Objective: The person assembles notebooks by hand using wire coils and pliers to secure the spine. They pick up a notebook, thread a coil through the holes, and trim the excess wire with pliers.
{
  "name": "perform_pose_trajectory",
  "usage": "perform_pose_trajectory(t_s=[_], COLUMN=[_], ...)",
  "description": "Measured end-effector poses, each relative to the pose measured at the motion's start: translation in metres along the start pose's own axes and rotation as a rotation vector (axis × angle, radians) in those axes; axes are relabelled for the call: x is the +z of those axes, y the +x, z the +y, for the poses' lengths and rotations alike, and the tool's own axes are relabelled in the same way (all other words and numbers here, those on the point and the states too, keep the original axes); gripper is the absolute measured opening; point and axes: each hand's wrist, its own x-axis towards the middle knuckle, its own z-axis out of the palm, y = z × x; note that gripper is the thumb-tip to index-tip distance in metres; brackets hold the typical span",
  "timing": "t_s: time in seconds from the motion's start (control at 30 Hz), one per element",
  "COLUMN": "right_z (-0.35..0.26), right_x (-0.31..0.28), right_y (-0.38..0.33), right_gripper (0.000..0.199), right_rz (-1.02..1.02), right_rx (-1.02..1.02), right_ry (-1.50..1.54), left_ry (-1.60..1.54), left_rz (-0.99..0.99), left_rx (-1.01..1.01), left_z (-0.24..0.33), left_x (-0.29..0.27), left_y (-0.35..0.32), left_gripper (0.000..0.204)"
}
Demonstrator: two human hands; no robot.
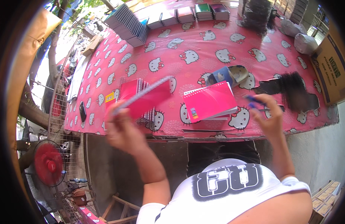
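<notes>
My left hand [122, 125] is closed on the edge of a pink notebook [152, 98], which is tilted and slightly blurred. Below that notebook lies a pile of pink spiral notebooks [129, 89], partly hidden by it. In front of me rest pink-covered notebooks [209, 100] with punched holes along the top edge and no coil visible there. Just to their right, my right hand [267, 114] is raised with thumb and forefinger apart. Blue shows at those two fingertips; whether it is a covering or a small item I cannot make out.
Behind the loose notebooks sits a blue and beige slipper-like thing [228, 75]. Black wire coils [292, 91] lie at the right, near a cardboard box [333, 67]. Stacked notebooks [127, 26] line the far edge. A dark phone-like object [83, 111] lies at the left.
</notes>
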Motion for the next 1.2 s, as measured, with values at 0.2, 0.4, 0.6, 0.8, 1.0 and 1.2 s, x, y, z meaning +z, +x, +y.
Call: perform_pose_trajectory(t_s=[0.2,0.4,0.6,0.8,1.0,1.2], right_z=[0.078,-0.017,-0.084,-0.152,-0.189,-0.158], right_x=[-0.017,-0.010,0.090,0.223,0.233,0.262], right_y=[-0.025,0.062,0.139,0.160,0.173,0.203], right_gripper=[0.037,0.034,0.019,0.013,0.015,0.053], right_rz=[-0.123,-0.049,-0.404,-1.046,-1.066,-0.814], right_rx=[0.075,-0.126,-0.810,-0.994,-0.924,-0.756], right_ry=[-0.546,-0.110,0.092,-0.201,-0.265,-0.087], left_ry=[0.636,0.993,0.340,-0.083,-0.182,-0.040], left_rz=[-0.652,-1.110,-0.448,-0.031,0.277,0.448], left_rx=[0.586,0.529,0.064,-0.380,-0.504,-0.411], left_z=[-0.005,-0.105,-0.115,-0.136,-0.101,-0.123], left_x=[-0.019,0.000,-0.050,-0.052,-0.033,-0.018], left_y=[0.141,0.127,0.086,0.032,0.028,0.029], left_gripper=[0.017,0.037,0.060,0.074,0.072,0.070])
